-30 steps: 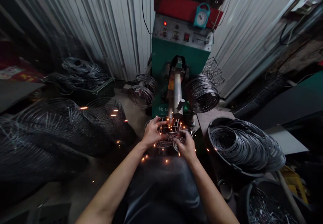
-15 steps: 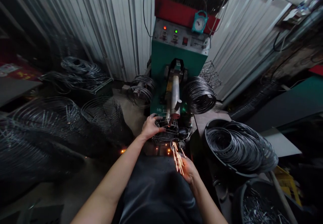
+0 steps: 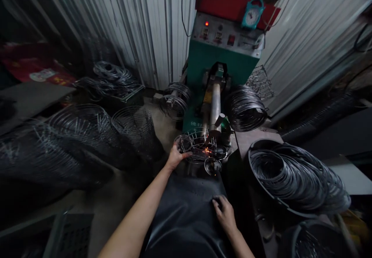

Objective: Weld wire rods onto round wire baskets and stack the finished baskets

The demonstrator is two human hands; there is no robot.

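Note:
My left hand point(image 3: 175, 158) grips the left rim of a round wire frame point(image 3: 197, 143) under the electrode of a green spot welder point(image 3: 222, 58). Small orange sparks glow at the frame's right part, below the welder's metal arm point(image 3: 215, 105). My right hand point(image 3: 223, 210) rests above the dark apron point(image 3: 186, 211), fingers curled together; anything between them is too small to make out. A small ring-shaped holder point(image 3: 212, 166) is just in front of the frame. One red lamp is lit on the welder's panel point(image 3: 226, 35).
Wire coils hang on the welder's left point(image 3: 175, 101) and right point(image 3: 246, 107). A black tub point(image 3: 252, 172) of wire rings stands at the right, another tub point(image 3: 293, 234) with metal pieces nearer. Wire baskets point(image 3: 135, 130) stand at the left.
My right hand has drawn back from the sparks near the small ring towards the apron. More of the wire frame shows, still in my left hand. The green lamp has gone out; the view has shifted.

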